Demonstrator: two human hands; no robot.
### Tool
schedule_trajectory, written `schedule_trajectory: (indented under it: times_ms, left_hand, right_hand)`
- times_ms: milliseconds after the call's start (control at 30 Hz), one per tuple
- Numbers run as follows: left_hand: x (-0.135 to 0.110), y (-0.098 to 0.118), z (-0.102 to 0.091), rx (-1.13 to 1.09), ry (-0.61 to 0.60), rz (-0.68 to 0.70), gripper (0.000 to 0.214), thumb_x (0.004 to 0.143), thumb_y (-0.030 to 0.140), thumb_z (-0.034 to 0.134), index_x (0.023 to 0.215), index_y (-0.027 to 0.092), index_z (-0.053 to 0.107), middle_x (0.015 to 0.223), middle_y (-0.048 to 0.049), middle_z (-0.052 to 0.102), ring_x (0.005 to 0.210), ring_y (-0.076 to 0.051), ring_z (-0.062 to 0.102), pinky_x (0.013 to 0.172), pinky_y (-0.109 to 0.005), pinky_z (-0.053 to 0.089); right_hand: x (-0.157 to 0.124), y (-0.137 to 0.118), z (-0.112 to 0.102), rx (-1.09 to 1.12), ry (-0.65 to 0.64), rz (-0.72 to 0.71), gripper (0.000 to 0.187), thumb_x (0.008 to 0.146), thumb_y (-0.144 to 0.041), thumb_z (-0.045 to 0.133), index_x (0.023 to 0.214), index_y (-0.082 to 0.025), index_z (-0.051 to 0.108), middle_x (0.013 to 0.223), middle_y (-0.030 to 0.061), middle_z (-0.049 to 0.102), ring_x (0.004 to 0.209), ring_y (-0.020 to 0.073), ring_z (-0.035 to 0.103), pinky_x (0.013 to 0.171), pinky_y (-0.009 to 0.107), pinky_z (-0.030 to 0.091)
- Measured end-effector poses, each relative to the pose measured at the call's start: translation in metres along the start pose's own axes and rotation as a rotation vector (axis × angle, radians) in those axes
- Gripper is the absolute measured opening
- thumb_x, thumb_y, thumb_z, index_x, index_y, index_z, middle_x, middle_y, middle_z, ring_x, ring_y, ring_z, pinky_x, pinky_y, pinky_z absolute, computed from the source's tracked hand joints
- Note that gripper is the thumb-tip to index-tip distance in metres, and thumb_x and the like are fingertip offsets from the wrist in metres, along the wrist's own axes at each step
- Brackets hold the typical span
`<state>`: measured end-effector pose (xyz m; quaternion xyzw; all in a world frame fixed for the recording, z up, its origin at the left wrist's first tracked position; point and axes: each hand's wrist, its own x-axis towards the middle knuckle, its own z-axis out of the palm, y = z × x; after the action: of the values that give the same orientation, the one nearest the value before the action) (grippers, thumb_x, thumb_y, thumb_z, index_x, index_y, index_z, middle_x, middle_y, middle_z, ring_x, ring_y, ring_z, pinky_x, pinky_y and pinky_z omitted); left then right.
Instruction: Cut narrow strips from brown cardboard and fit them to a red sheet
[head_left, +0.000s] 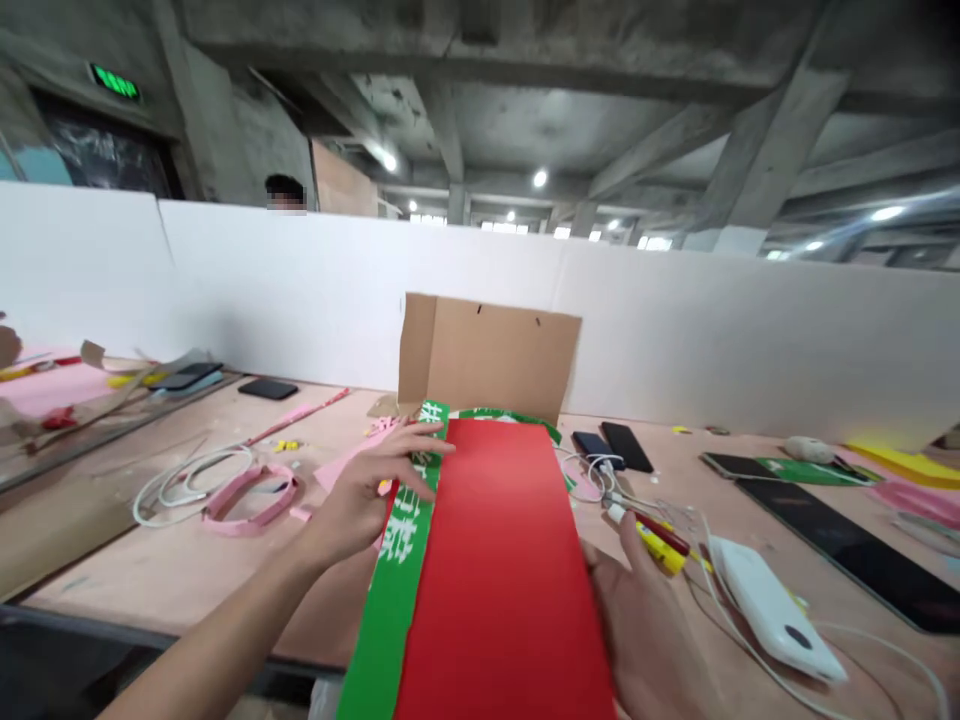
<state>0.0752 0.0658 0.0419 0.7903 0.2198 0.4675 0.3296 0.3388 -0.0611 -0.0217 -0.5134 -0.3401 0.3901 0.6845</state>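
A long red panel (502, 560) stretches from the middle of the table toward me, with a green strip bearing white characters (397, 560) along its left edge. My left hand (382, 480) lies over that strip, its fingers spread and touching the strip and the panel's edge. Along the right edge is my right hand (645, 630), gripping the panel's side, with the thumb raised and the other fingers partly hidden. A green curved piece shows behind the panel's far end. Whether the panel is part of a box, I cannot tell.
Folded brown cardboard (502, 355) stands against the white partition (300, 290). Left are a pink ring (251, 515) and a white cable (161, 495). Right are a yellow-handled tool (660, 548), a white power bank (776, 610) and several phones. A person's head shows beyond the partition.
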Motion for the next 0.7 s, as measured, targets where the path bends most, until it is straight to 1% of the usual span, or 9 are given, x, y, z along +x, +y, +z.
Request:
schedule_trajectory:
  times_ms: [67,100,167,233,333,433,500,600,700]
  left_hand:
    - [-0.006,0.008,0.002,0.146,-0.052,0.04,0.016,0.087,0.031,0.075,0.072,0.033,0.083,0.136,-0.0054,0.071,0.145,-0.036,0.047,0.123,-0.062,0.03]
    - [-0.011,0.009,0.005,0.203,-0.046,0.048,0.018,0.089,0.031,0.073,0.075,0.035,0.083,0.143,-0.0025,0.066,0.148,-0.035,0.043,0.123,-0.062,0.03]
    - [-0.025,0.008,0.014,0.228,0.008,0.035,0.018,0.091,0.033,0.071,0.08,0.038,0.083,0.153,0.001,0.058,0.152,-0.033,0.038,0.122,-0.059,0.034]
    - [-0.04,0.003,0.026,0.16,0.093,-0.027,0.016,0.093,0.035,0.069,0.087,0.038,0.084,0.157,0.0009,0.053,0.151,-0.032,0.04,0.12,-0.054,0.04]
    - [-0.061,-0.009,0.044,0.056,0.253,-0.23,0.024,0.096,0.037,0.061,0.094,0.034,0.084,0.15,-0.0042,0.059,0.141,-0.031,0.053,0.115,-0.049,0.046]
    - [-0.078,-0.02,0.06,-0.124,0.359,-0.538,0.026,0.088,0.036,0.061,0.091,0.026,0.084,0.121,-0.0091,0.075,0.106,-0.03,0.071,0.092,-0.042,0.058]
    - [-0.085,-0.023,0.067,-0.325,0.35,-0.672,0.03,0.082,0.037,0.063,0.096,0.021,0.084,0.102,-0.0099,0.079,0.087,-0.027,0.071,0.073,-0.036,0.058]
    - [-0.086,-0.025,0.073,-0.45,0.318,-0.69,0.032,0.086,0.04,0.068,0.106,0.018,0.079,0.088,-0.0077,0.076,0.077,-0.023,0.067,0.063,-0.028,0.051]
    - [-0.079,-0.029,0.075,-0.46,0.278,-0.681,0.035,0.09,0.042,0.074,0.121,0.029,0.067,0.097,-0.0034,0.075,0.078,-0.019,0.066,0.066,-0.025,0.051]
  right_hand:
    - [0.002,-0.012,-0.005,0.086,-0.163,0.171,0.07,0.089,-0.077,0.056,0.082,-0.012,0.08,0.056,0.0068,0.071,0.049,0.0223,0.069,0.059,0.035,0.059]
    - [0.001,-0.015,-0.005,0.15,-0.239,0.252,0.066,0.084,-0.076,0.064,0.087,-0.013,0.081,0.066,0.0092,0.077,0.058,0.0247,0.073,0.063,0.036,0.06]
    - [-0.004,-0.013,-0.004,0.249,-0.329,0.341,0.054,0.074,-0.062,0.083,0.103,-0.016,0.08,0.096,0.0127,0.082,0.082,0.029,0.078,0.077,0.039,0.061]
    - [-0.011,-0.005,0.0,0.285,-0.318,0.352,0.049,0.07,-0.045,0.091,0.107,-0.016,0.079,0.108,0.0146,0.081,0.09,0.0309,0.079,0.084,0.043,0.061]
    - [-0.017,0.011,0.002,0.299,-0.235,0.371,0.042,0.072,-0.04,0.091,0.103,-0.014,0.08,0.105,0.0163,0.081,0.086,0.0324,0.079,0.082,0.046,0.062]
    - [-0.018,0.024,-0.002,0.313,-0.14,0.36,0.042,0.072,-0.039,0.091,0.105,-0.015,0.08,0.113,0.0163,0.08,0.096,0.0343,0.078,0.084,0.046,0.063]
    - [-0.015,0.03,-0.007,0.314,-0.111,0.389,0.044,0.071,-0.038,0.093,0.106,-0.015,0.08,0.115,0.0166,0.079,0.1,0.0354,0.077,0.084,0.046,0.063]
    - [-0.009,0.034,-0.013,0.293,-0.091,0.481,0.045,0.068,-0.037,0.095,0.105,-0.015,0.08,0.114,0.0173,0.08,0.098,0.0361,0.078,0.081,0.046,0.064]
    - [-0.001,0.035,-0.016,0.281,-0.11,0.545,0.044,0.069,-0.036,0.095,0.105,-0.016,0.081,0.115,0.0169,0.079,0.091,0.0349,0.079,0.08,0.046,0.064]
